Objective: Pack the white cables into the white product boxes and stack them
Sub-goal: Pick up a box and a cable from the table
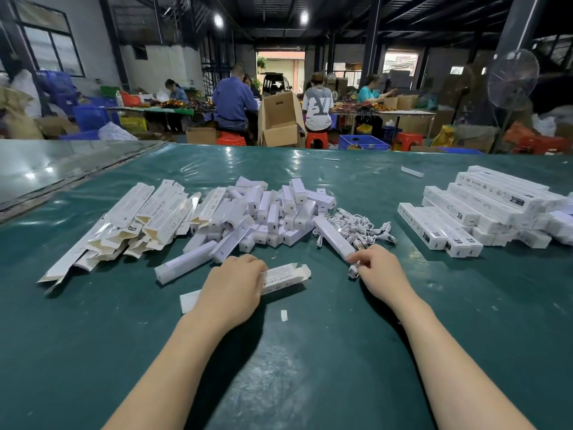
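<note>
Far to the left of the open box (283,277), beyond it, a spread of flat boxes (133,225) is lying unfolded on the green table (310,367). Closer to the open box, straight behind it, a heap of white blocks (266,212) is sitting in a loose pile. My left hand (231,287) is grasping the open box around its left part, fingers curled over the top, so the box is lying crosswise on the table with its flaps hanging open at the right end. Just in front of the open box a paper scrap (284,315) is lying. Behind and to the right of the open box, a long white bar (333,237) is slanting towards me across a tangle of cables (356,226). To the right of the open box, apart from its flaps, my right hand (379,271) is pinching one small cable (353,270) between thumb and fingertips, low over the table. Far to the right of the open box, a stack of closed boxes (483,209) is resting in crossed layers.
</note>
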